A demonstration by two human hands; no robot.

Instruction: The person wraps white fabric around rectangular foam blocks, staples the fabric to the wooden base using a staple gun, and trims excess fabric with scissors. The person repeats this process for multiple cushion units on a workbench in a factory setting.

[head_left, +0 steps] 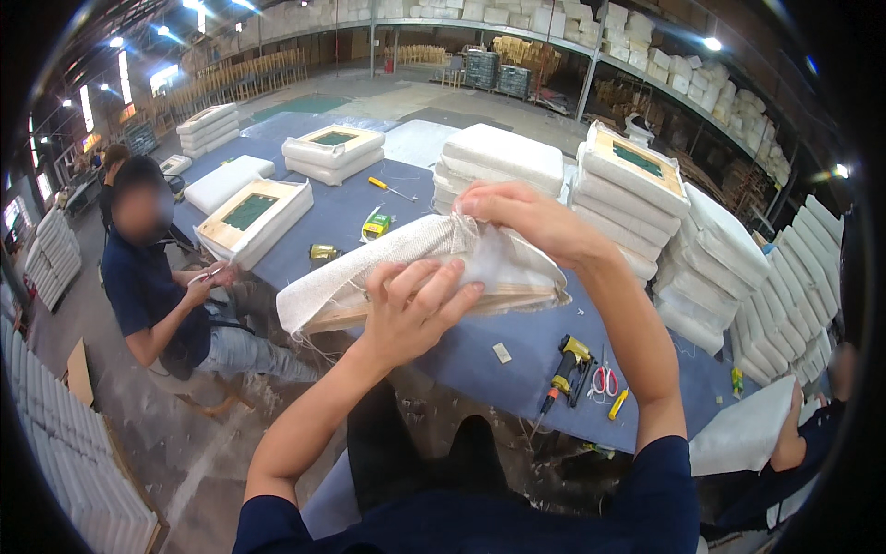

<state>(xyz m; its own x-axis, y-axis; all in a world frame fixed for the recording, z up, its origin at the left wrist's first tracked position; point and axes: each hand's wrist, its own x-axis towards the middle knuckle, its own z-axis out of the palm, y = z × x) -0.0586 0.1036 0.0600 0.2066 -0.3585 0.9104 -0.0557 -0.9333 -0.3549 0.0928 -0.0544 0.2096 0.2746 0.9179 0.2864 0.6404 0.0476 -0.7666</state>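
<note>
In front of me a seat cushion (369, 268) with a wooden frame and white woven cover is held tilted above the table. My left hand (415, 305) supports it from the near side, fingers curled over the fabric and the frame edge. At the far corner, my right hand (512, 214) pinches the bunched cover fabric (454, 234), pulling it up. Some fluffy white padding (494, 258) shows between the cover and the wood. Loose threads hang from the cushion's left corner. My right fingertips are partly hidden in the folds.
On the blue table (461, 355) lie a nail gun (565, 365), red-handled scissors (604, 380), a yellow-handled tool (618, 404) and a screwdriver (391, 188). Stacks of white cushions (628, 198) stand behind. One person (152, 277) sits at left; another's arm (792, 434) shows at right.
</note>
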